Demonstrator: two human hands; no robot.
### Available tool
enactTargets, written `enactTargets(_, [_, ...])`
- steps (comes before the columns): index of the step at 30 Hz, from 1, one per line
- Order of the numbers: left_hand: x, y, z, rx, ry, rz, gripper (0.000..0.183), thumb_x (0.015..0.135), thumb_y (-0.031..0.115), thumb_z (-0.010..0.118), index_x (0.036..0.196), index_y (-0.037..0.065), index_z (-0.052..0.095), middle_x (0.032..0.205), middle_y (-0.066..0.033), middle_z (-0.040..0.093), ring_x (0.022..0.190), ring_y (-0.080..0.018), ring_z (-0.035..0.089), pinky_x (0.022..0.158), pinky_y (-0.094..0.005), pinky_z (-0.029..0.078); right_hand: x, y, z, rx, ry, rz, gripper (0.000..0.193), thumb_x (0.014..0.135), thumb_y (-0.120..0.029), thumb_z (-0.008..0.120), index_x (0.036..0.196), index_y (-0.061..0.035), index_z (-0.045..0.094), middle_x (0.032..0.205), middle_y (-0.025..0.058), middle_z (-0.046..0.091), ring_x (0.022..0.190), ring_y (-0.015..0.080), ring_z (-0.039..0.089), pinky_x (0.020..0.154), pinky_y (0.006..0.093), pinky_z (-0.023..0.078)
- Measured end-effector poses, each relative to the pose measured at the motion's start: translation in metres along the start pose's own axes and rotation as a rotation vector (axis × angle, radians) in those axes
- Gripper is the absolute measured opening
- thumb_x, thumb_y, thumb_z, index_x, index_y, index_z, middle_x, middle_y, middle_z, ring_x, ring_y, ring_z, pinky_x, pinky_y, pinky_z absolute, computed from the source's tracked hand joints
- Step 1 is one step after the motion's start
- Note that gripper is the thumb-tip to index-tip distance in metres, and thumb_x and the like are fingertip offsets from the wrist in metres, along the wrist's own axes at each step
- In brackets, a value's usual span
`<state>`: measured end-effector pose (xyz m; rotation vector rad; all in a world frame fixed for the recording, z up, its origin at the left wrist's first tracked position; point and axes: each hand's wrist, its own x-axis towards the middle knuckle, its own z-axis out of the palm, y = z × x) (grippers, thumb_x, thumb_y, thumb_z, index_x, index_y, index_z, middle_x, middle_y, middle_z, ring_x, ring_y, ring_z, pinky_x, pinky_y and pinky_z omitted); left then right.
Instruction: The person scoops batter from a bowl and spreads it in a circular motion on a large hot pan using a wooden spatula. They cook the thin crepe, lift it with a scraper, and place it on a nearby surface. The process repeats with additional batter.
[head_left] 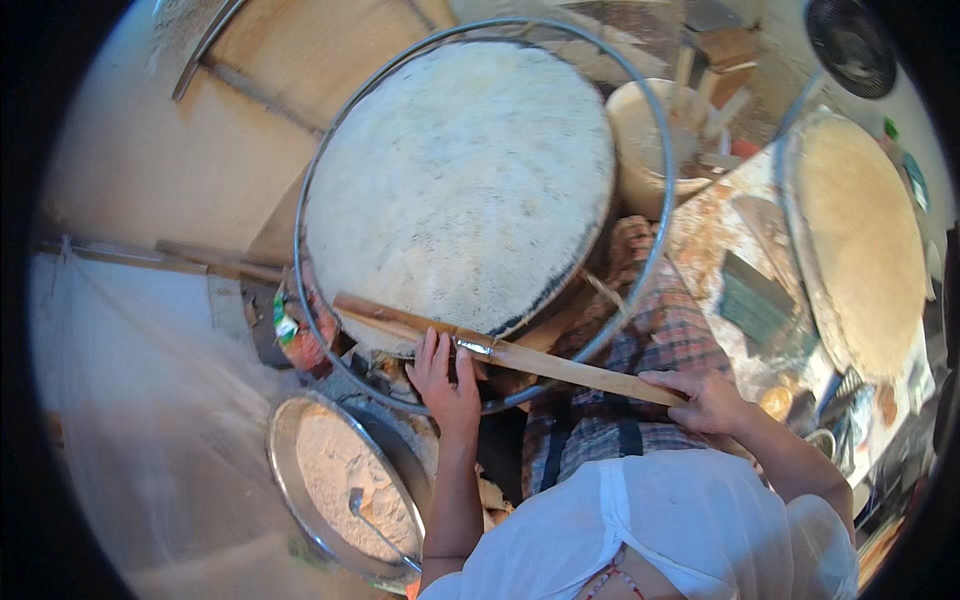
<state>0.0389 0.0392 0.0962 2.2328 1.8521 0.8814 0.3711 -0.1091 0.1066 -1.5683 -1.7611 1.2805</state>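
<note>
A long wooden spatula (570,368) slants across the near edge of a large round griddle (515,325), whose top is covered by a thin whitish sheet of batter or flatbread (455,180). My right hand (703,400) is closed round the spatula's right end. Near its middle, the fingers of my left hand (447,385) are stretched out and touch the near edge of the wood. The spatula's far left end rests at the griddle's lower-left rim. A thin metal hoop (672,180) encircles the griddle.
A metal basin (283,465) of pale meal or dough holds a ladle (380,525) at the lower left. Right stands a round tray-like board (860,240) with tan sheets on it. Behind the griddle is a pale bucket (640,195); translucent plastic sheeting (150,400) hangs left.
</note>
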Motion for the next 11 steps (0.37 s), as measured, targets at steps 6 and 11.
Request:
enactTargets(6, [-0.036, 0.096, -0.008, -0.546, -0.09, 0.085, 0.02, 0.09, 0.008, 0.053, 0.104, 0.0, 0.065, 0.111, -0.0128, 0.065, 0.109, -0.029, 0.058, 0.107, -0.0508, 0.026, -0.069, 0.001, 0.013, 0.246, 0.253, 0.237, 0.048, 0.08, -0.015, 0.062, 0.125, -0.0044, 0.05, 0.096, 0.02, 0.064, 0.082, 0.0281, 0.064, 0.076, 0.0386, 0.05])
enactTargets(11, [-0.07, 0.144, 0.003, -0.479, -0.221, 0.315, 0.018, 0.089, 0.008, 0.054, 0.098, 0.006, 0.069, 0.107, -0.0098, 0.067, 0.109, -0.0279, 0.058, 0.11, -0.0559, 0.017, -0.071, 0.037, 0.038, 0.183, 0.261, 0.184, 0.047, 0.09, -0.025, 0.052, 0.131, -0.0109, 0.034, 0.115, 0.0281, 0.049, 0.097, 0.0366, 0.057, 0.083, 0.0441, 0.044])
